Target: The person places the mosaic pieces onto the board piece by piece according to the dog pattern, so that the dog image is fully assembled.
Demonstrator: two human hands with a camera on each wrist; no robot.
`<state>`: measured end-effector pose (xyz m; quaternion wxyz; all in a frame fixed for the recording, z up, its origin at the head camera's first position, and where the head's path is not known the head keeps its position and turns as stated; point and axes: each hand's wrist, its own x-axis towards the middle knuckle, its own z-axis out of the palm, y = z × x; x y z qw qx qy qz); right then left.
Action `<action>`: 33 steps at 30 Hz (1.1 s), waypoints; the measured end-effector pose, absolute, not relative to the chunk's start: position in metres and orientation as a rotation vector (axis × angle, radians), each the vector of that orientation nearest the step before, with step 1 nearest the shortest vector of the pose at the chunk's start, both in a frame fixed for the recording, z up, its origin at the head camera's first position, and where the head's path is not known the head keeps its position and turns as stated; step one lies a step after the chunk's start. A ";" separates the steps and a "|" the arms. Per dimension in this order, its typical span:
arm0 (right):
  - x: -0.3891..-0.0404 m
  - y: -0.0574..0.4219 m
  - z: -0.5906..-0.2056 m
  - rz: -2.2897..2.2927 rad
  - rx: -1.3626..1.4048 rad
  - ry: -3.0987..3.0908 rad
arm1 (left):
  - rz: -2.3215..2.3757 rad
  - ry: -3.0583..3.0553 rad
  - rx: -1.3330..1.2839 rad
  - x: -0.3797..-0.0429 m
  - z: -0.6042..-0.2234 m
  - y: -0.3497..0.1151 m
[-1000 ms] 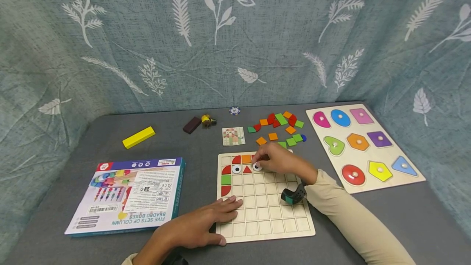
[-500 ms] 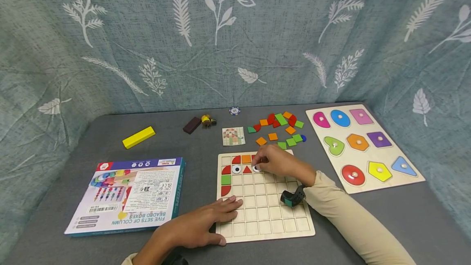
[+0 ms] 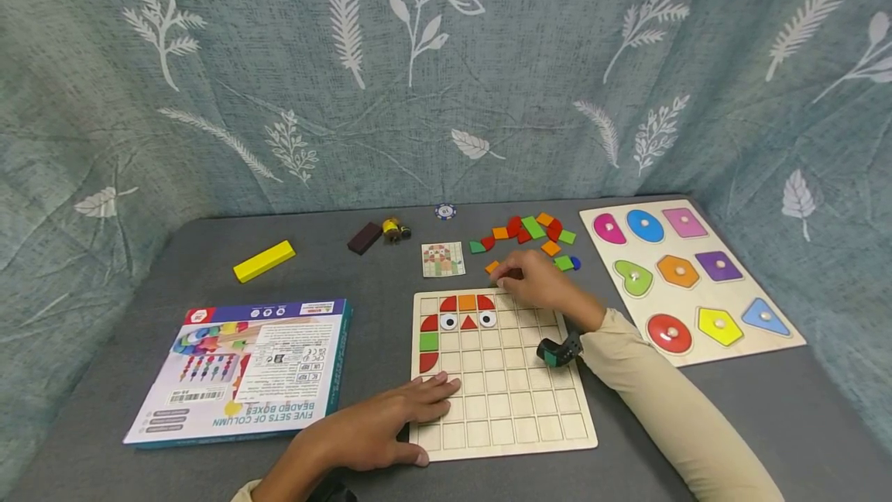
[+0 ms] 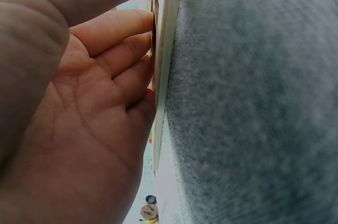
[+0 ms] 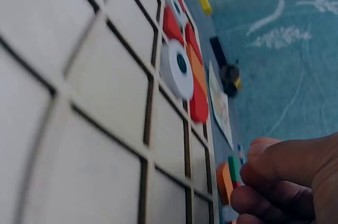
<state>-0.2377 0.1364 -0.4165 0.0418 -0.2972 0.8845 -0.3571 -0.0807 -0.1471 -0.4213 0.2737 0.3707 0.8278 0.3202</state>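
Note:
In the head view my left hand (image 3: 379, 421) rests on the lower left of a wooden grid board (image 3: 516, 448), its thumb near the front edge. The left wrist view shows its fingers (image 4: 124, 55) against the board's edge. My right hand (image 3: 536, 279) is over the board's far edge, fingertips beside an orange square tile (image 3: 492, 266). In the right wrist view its fingers (image 5: 269, 182) are loosely bent, with nothing visible between them. A white eye disc (image 3: 488, 320) sits in the grid beside a red triangle (image 3: 469, 321), with a second eye disc (image 3: 449, 321) left of it.
Behind the board lie a picture card (image 3: 442, 259) and loose tiles including a green rectangle (image 3: 533, 227). A knobbed shape puzzle (image 3: 686, 300) is at right. A flat toy box (image 3: 237, 378) and yellow block (image 3: 264, 261) are at left; a dark block (image 3: 365, 238) lies farther back.
My right hand has let go of the right eye disc and moved back past the board's far edge to the loose tiles. The left hand has stayed in place.

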 end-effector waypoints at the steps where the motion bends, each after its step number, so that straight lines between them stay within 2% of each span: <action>1: -0.240 0.138 -0.417 -1.102 -0.899 2.717 | 0.860 2.229 1.002 -0.081 -0.421 -0.147; 19: -0.286 0.158 -0.425 -1.174 -0.674 2.886 | 0.877 2.228 1.013 -0.080 -0.422 -0.147; 33: -0.297 0.160 -0.426 -1.102 -0.549 2.854 | 0.870 2.222 1.002 -0.080 -0.421 -0.148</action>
